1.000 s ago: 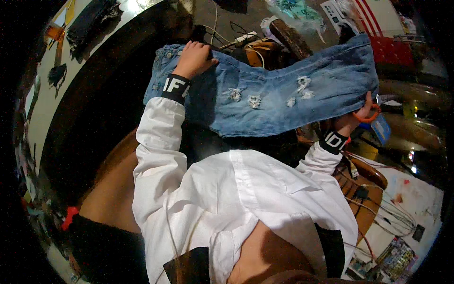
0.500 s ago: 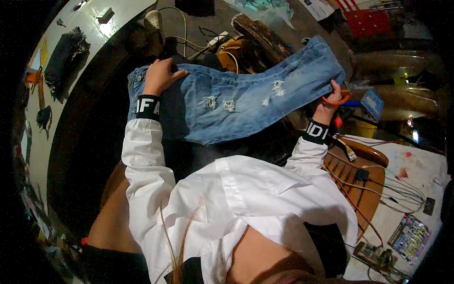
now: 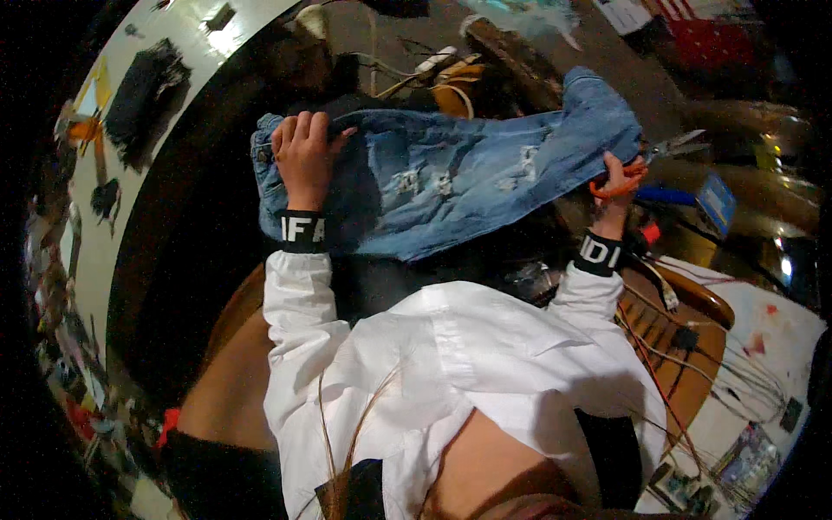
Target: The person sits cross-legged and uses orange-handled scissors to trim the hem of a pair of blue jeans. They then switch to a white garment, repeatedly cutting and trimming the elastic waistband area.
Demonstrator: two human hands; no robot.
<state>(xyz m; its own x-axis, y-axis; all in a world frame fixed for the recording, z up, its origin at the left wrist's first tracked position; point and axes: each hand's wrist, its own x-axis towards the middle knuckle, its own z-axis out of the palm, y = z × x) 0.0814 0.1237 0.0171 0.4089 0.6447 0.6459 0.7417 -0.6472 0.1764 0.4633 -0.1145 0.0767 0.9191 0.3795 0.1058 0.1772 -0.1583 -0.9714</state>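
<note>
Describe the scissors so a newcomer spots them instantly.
Find the ripped blue jeans stretched across the upper middle. Follow them rightward to the right hand at their edge. The scissors are there, set apart from the jeans by orange handles and silvery blades pointing right.

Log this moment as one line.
left hand: gripping jeans near waist; right hand: holding orange-handled scissors against jeans; jeans: ripped, spread between hands

Looked down steeply from the head, out of the left of two side-by-side fisheye lenses, facing outward over the white shirt (image 3: 403, 368), close below. Took in the jeans (image 3: 481, 192) farther off, beyond its front. Spread wide, reaching past the curved inner edge of the pale surface (image 3: 184, 26) at left.
</note>
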